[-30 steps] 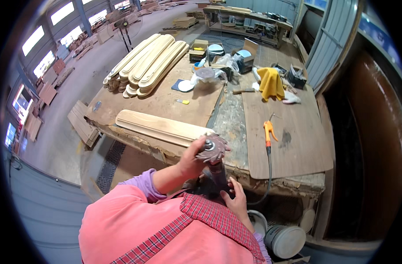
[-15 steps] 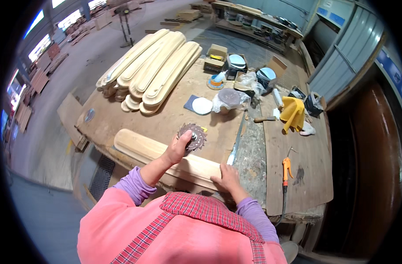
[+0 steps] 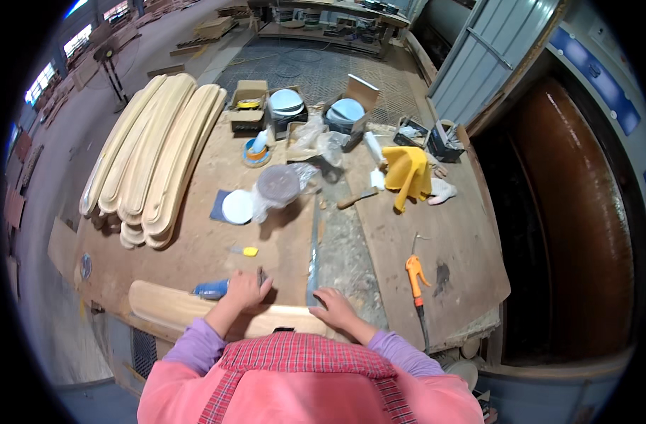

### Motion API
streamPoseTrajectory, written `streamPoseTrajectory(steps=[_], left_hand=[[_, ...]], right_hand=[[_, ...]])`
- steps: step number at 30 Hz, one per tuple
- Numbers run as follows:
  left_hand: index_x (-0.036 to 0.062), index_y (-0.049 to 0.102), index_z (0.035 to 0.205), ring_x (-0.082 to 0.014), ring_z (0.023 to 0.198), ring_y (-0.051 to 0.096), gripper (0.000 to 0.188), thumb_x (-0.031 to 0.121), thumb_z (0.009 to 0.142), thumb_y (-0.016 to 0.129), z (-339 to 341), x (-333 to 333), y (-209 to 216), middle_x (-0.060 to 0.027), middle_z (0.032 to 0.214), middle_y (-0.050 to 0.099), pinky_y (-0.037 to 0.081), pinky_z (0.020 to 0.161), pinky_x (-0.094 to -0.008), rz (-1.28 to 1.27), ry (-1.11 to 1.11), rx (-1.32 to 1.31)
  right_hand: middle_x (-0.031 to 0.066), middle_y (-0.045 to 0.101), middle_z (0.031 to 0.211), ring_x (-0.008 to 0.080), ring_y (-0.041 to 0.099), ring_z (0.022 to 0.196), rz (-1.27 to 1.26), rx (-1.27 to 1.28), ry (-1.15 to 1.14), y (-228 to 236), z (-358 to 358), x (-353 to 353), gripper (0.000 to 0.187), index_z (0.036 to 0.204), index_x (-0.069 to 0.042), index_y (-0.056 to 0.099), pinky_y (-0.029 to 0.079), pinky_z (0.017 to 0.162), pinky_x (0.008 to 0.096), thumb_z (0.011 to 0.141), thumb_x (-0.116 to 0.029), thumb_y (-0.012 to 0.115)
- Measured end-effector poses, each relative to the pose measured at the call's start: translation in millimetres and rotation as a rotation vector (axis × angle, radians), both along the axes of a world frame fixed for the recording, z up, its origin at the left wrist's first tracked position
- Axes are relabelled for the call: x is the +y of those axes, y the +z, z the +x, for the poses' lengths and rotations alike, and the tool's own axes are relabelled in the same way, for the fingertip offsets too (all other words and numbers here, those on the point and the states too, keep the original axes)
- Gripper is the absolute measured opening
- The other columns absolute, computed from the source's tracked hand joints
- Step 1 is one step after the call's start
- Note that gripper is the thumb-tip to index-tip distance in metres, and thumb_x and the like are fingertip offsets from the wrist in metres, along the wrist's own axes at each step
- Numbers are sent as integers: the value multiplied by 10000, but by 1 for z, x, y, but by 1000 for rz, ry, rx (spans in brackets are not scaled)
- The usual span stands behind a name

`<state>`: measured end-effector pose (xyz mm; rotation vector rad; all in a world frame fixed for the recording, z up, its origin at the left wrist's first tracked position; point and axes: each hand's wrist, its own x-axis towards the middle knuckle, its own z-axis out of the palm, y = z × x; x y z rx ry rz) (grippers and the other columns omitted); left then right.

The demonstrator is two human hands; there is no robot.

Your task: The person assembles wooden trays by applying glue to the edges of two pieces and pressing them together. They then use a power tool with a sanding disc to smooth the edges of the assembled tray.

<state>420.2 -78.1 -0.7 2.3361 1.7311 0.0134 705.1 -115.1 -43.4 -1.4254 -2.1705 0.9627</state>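
Observation:
A pale wooden piece [image 3: 164,300] with a rounded left end lies along the near edge of the bench. My left hand [image 3: 245,290] is closed above it around a blue handheld sander [image 3: 211,290]. The sander's blue body sticks out to the left of the hand. Its disc is turned nearly edge-on beside my fingers, so little of it shows. At the wood's right end, my right hand [image 3: 335,309] grips the piece, thumb and fingers over its edge. My chest hides part of the wood's near side.
Similar wooden pieces [image 3: 156,148] are stacked at the left. A yellow-handled tool [image 3: 250,251], a white disc [image 3: 237,207] and a bagged tub [image 3: 277,185] lie beyond my hands. To the right are a brush [image 3: 357,198], a yellow cloth [image 3: 408,173] and an orange air gun [image 3: 415,277].
The sander has turned from showing its disc face to nearly edge-on, and its blue body now shows. My left hand has lowered toward the wood. The whole view has shifted.

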Motion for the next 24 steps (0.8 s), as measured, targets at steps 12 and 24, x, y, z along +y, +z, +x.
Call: streamPoseTrajectory(steps=[12, 24], left_hand=[[41, 599, 1060, -305, 906, 529, 584, 514, 727, 680, 46, -3, -19, -128, 940, 573, 399, 795, -412, 85, 210, 60], [15, 455, 1273, -324, 1144, 464, 753, 437, 703, 708, 61, -27, -14, -162, 1197, 522, 299, 990, -459, 243, 361, -58]], right_hand=[[132, 571, 1178, 322, 507, 1126, 144, -22, -131, -13, 105, 84, 362, 1135, -65, 600, 413, 950, 400, 816, -227, 654], [154, 626, 1029, 327, 597, 953, -39, 242, -143, -3, 134, 125, 267, 1062, -40, 633, 479, 821, 379, 832, -176, 646]])
